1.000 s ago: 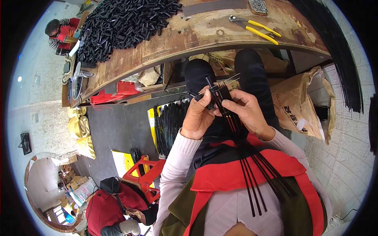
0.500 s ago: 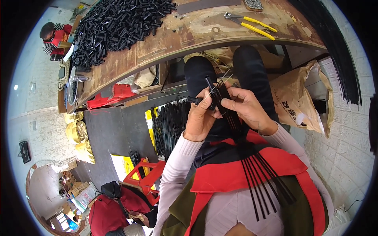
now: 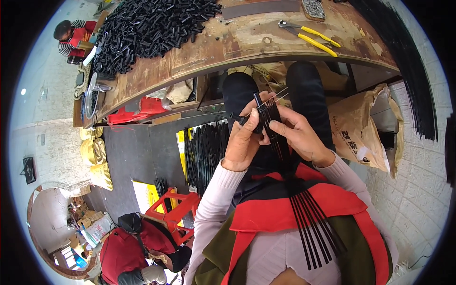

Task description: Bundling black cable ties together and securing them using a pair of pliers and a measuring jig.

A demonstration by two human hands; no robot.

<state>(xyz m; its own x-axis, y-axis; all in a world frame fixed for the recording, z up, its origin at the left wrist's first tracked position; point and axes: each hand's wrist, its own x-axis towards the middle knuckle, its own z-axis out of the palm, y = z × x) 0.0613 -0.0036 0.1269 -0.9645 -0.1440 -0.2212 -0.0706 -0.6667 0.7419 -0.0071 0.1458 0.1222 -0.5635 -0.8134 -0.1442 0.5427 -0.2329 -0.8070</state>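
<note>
A bundle of thin black rods (image 3: 270, 122) runs between my hands above my lap, and its other ends fan out over my red and black apron (image 3: 266, 213). My right hand (image 3: 301, 137) is closed round the bundle, thumb laid across the rods. On the left side, my left hand (image 3: 243, 142) pinches near the rods' upper ends. Short black tubes stick out by its fingers: one tube (image 3: 257, 98) points up and another tube (image 3: 236, 118) points left. Pale thin strands (image 3: 283, 93) cross the rod ends. My fingers partly hide how these pieces join.
On the wooden bench (image 3: 199, 61) lie a heap of short black tubes (image 3: 149, 33) and yellow-handled pliers (image 3: 313, 40). More black rods (image 3: 206, 152) lie left, by a red stool (image 3: 183, 209). A brown paper bag (image 3: 361, 133) stands right. Another person (image 3: 76, 38) sits far left.
My view has shifted slightly, so the bench sits lower in the picture. Both hands keep nearly the same hold, with small finger movements around the tubes and rod ends.
</note>
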